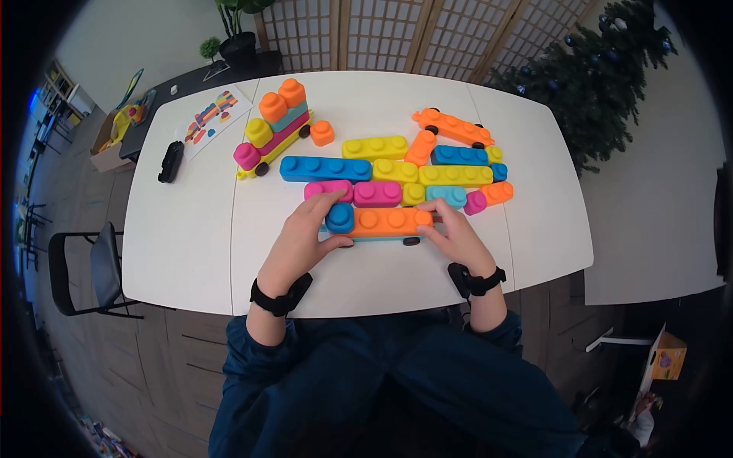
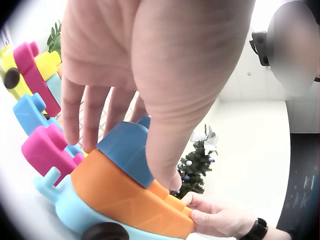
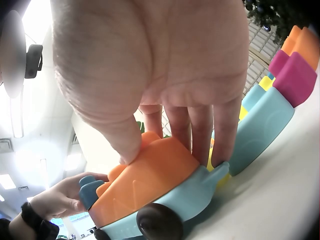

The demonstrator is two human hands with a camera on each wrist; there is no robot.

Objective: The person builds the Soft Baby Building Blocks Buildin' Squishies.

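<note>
A light blue wheeled base [image 3: 192,200] carries a long orange block [image 1: 382,222] near the table's front edge. On the orange block's left end sits a small blue block [image 1: 340,219]. The left hand [image 1: 303,229] pinches that blue block between thumb and fingers; in the left wrist view the thumb lies along its near side and fingers pass behind it. At the other end, the right hand [image 1: 461,240] holds the orange block, thumb on the near side and fingers on the far side.
Just behind lie rows of blocks: pink [image 1: 377,194], yellow [image 1: 456,175], blue [image 1: 326,169] and light blue [image 1: 446,196]. Farther back stand a stacked wheeled vehicle [image 1: 281,134] and an orange wheeled base [image 1: 453,127]. A printed sheet [image 1: 215,118] and a black case [image 1: 171,162] lie at left.
</note>
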